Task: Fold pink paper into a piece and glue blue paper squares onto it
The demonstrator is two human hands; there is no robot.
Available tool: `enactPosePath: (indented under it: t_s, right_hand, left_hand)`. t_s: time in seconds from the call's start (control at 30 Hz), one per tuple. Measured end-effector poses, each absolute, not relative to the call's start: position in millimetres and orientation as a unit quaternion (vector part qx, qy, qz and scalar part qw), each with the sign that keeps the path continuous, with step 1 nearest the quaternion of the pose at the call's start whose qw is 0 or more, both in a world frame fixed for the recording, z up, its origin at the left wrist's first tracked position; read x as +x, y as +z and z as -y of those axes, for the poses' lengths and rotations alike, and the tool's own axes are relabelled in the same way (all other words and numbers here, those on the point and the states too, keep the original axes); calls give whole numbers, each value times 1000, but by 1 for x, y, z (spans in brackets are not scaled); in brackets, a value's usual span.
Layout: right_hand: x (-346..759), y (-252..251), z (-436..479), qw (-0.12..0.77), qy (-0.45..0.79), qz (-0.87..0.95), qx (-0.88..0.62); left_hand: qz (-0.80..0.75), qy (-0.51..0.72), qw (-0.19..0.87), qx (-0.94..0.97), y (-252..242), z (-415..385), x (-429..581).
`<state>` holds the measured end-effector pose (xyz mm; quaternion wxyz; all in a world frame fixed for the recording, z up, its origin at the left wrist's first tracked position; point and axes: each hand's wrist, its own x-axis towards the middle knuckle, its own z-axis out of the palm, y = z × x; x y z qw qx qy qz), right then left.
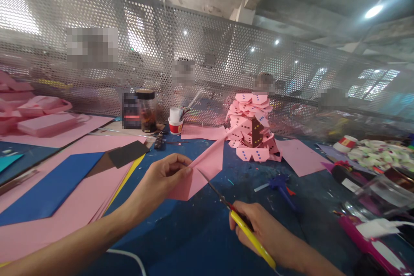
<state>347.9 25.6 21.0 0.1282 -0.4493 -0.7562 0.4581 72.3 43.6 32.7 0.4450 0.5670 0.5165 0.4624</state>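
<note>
Near the middle of the head view, my left hand (168, 174) pinches a folded pink sheet (211, 157) between thumb and fingers. The sheet is held up off the table and slants toward the upper right. My right hand (255, 228) is closed round the yellow handles of a pair of scissors (239, 220). The blades point up and left, and their tips lie at the pink sheet, close to my left thumb. Whether the blades are parted is hard to make out. Beyond the sheet stands a heap of pink cut pieces (250, 125) with dark and blue dots.
Stacked pink sheets (97, 185), a blue sheet (61, 181) and a dark piece (127, 154) lie left. A jar (148, 114) and paper cup (175, 126) stand at the back before a perforated metal screen (207, 73). A blue glue gun (283, 189) lies right, near a clear container (384, 189).
</note>
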Motion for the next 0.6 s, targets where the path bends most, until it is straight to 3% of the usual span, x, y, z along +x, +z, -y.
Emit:
enactPosePath:
  t_s: [0.6]
  right_hand:
    - [346, 23, -24, 121, 460, 741, -475]
  left_hand:
    - [-522, 461, 438, 568, 35, -43, 73]
